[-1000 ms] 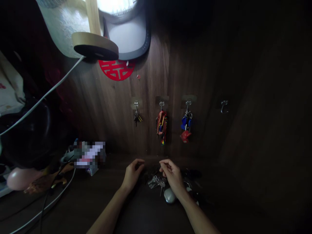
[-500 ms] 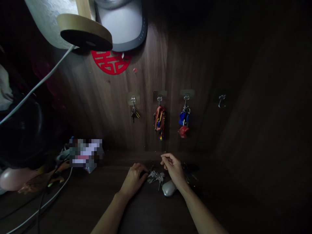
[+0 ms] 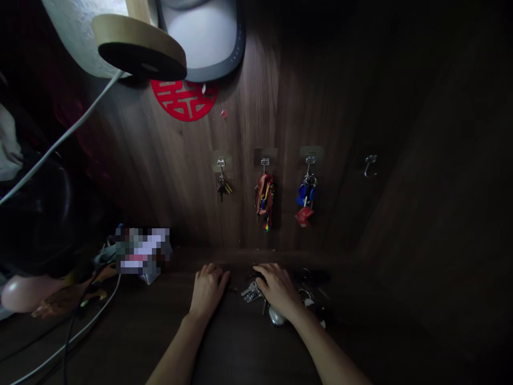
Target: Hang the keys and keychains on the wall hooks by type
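On the dark wooden surface rests my left hand (image 3: 208, 289), its fingers bent downward and its thumb spread to the right. A small thin object (image 3: 232, 289) lies just right of that thumb, too dim to name. My right hand (image 3: 277, 289) reaches over a bunch of silver keys (image 3: 250, 293), thumb and index finger apart and touching or just above it. Part of the bunch is hidden under that hand. Below the palm shows a rounded silvery case (image 3: 276, 316), partly covered. Right of the wrist lie a metal ring (image 3: 305, 295) and dark items hard to make out.
Several hooks are fixed on the wooden wall: small keys (image 3: 223, 187), a red keychain bunch (image 3: 265, 198) and blue-and-red keys (image 3: 306, 198) hang there, beside a bare hook (image 3: 371, 167). Above are a lamp base (image 3: 140, 48) and a grey cap (image 3: 208, 48). A white cable (image 3: 88, 326) runs left.
My left hand has moved left, away from the keys. My right hand has opened from a pinch and come down leftward over the key bunch. The view has shifted slightly.
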`<state>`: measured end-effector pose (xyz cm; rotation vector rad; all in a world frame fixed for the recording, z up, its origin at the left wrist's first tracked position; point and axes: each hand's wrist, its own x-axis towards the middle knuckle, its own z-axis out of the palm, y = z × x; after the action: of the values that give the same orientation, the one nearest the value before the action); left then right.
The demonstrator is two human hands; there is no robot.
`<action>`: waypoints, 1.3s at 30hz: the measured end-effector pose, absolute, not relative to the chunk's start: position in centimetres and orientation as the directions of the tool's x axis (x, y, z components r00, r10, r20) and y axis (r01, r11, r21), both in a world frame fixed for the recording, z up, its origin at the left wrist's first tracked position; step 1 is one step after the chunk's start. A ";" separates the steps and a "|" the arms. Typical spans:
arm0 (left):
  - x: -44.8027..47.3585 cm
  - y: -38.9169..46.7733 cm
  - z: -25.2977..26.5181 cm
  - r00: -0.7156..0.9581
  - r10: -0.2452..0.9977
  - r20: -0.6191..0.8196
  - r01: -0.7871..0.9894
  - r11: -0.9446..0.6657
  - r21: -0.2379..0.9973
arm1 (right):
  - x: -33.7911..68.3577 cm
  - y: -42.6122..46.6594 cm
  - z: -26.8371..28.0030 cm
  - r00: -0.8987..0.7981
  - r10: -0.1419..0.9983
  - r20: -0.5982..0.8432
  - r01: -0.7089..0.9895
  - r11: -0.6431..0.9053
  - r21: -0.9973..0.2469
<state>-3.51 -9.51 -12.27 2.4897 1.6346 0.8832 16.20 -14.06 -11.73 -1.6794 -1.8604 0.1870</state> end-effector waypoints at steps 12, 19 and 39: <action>-0.5 -10.5 -13.0 0.444 0.743 0.501 0.509 -0.669 0.542 | 16.3 -13.1 -11.9 0.085 0.859 0.505 0.553 0.381 -0.741; -0.6 -10.8 -12.6 0.395 0.780 0.486 0.455 -0.625 0.634 | 15.6 -13.5 -11.1 0.180 0.854 0.488 0.332 0.414 -0.848; -0.2 -11.1 -11.9 0.316 0.905 0.283 -0.070 -0.276 0.959 | 15.0 -13.4 -12.1 0.107 0.945 0.309 0.201 0.284 -0.938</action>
<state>-0.15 -11.06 -11.87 1.5344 0.7937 1.1677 14.96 -13.44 -12.14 -1.1713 -1.3656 0.7921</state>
